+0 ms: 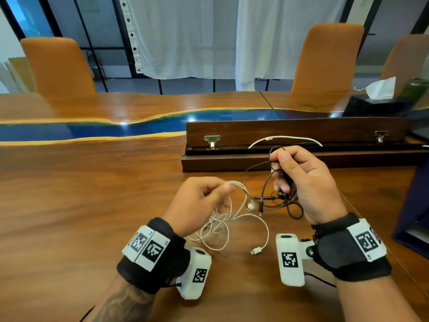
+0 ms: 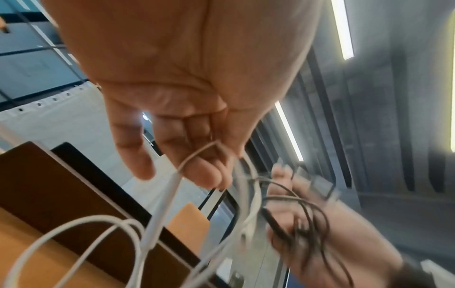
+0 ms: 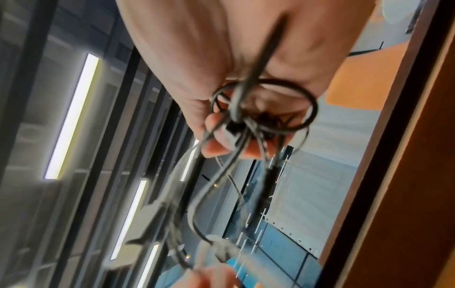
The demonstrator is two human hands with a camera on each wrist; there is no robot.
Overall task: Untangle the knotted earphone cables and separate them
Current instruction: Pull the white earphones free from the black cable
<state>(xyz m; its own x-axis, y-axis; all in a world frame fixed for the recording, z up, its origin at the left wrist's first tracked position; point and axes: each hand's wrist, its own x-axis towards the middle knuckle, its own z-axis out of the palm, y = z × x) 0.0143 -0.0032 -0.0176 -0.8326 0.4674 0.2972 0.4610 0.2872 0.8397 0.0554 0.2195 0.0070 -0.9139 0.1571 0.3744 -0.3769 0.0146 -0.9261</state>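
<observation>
— Closest to the lens?
— Right hand [image 3: 221, 64], palm side, fingers curled round a bundle of black earphone cable [image 3: 265, 109].
— Shape of the bundle?
— Several loops bunched at the fingertips [image 3: 216, 148], strands hanging below, blurred.
— Lower down?
— A bit of white cable [image 3: 216, 245] among the black strands, indistinct. Wooden edge [image 3: 403, 175] along the right side.

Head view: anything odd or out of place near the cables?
One thing: a separate white cable arches out of the open wooden trough behind the right hand, apart from the black earphones and white earphones. Nothing looks damaged.
</observation>
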